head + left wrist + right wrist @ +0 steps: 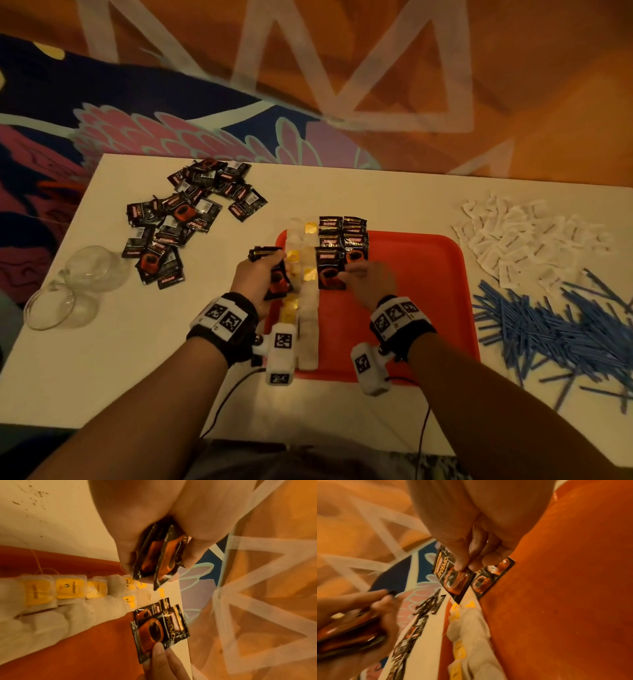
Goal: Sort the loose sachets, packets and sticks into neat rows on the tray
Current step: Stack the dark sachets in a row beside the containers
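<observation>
A red tray [428, 267] lies on the white table. Two rows of tea bags [306, 308] with yellow tags run down its left side. Beside them, black coffee sachets [342, 236] overlap in rows at the tray's far edge. My left hand [260, 277] grips a small stack of black coffee sachets [159, 555] over the tray's left edge. My right hand [363, 277] pinches one coffee sachet [453, 577] by its edge, low over the near end of the coffee rows.
A loose pile of black coffee sachets [185, 219] lies at the table's left. Two clear glass cups [68, 287] stand near the left edge. White sachets [527, 240] and blue sticks [555, 329] are heaped to the right of the tray.
</observation>
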